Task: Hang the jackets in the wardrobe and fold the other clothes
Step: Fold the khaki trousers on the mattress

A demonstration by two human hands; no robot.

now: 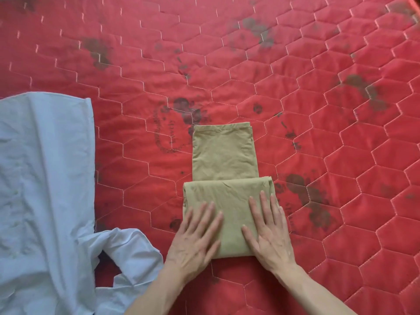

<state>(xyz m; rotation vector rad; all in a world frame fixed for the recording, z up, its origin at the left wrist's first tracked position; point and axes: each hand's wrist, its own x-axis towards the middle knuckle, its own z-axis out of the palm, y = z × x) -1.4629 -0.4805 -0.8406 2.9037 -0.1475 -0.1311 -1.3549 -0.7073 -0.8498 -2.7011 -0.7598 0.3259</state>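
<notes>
Flat now, both the left hand (197,233) and the right hand (268,228) press spread fingers on the half-folded olive cotton garment (225,178) lying on the red quilted mattress (341,133); soft, light, it looks best lifted by its far hem.

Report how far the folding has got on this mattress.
Done: the olive garment is already folded over itself at its near end. In hand: left hand and right hand press flat on that fold. Left: its far section is unfolded, and the light blue garment lies rumpled beside it. No wardrobe in view.
</notes>
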